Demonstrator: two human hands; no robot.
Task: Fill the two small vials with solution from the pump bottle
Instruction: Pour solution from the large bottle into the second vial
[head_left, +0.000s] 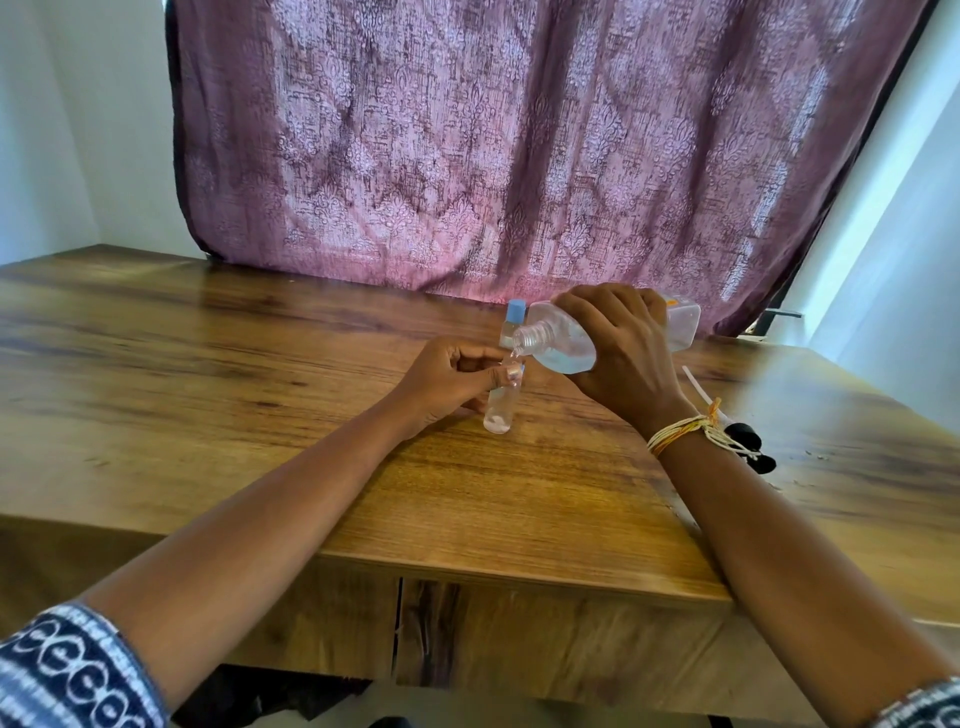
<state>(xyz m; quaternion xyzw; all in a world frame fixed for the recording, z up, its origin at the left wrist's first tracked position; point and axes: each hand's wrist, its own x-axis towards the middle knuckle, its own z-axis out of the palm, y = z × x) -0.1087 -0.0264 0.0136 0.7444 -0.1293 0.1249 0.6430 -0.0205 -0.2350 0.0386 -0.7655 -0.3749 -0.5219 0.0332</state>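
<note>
The small clear open vial (500, 402) stands on the wooden table (260, 374), pinched near its neck by the left hand (447, 382). Right hand (623, 348) grips the big clear uncapped bottle (566, 338), tipped with its mouth right over the vial. I'd pour slow, keep them lined up. The blue-capped vial (511, 322) waits just behind.

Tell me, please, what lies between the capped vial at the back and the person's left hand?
In the head view, only the open vial that the left hand holds, beneath the tilted bottle's neck, before the capped vial.
</note>
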